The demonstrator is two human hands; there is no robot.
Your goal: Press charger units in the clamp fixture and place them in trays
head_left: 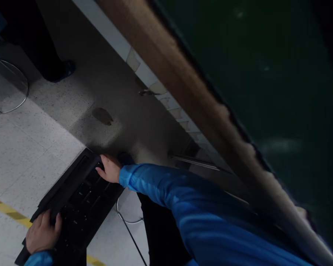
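A dark rectangular tray [80, 199], with rows of pocket-like shapes across its face, is held slanted below me over the floor. My left hand [43, 231] grips its lower-left end, the fingers curled over the edge and the thumb on the upper face. At its upper-right end, my right hand [110, 170] is closed on the edge with the thumb over the top. What lies in the pockets is too dark to make out.
A worn brown edge of a green-topped workbench [211, 98] crosses from top centre to lower right. Another person's dark-clothed leg [41, 40] stands at upper left, near a metal ring [27, 85]. Yellow tape [12, 213] marks the pale floor [24, 147].
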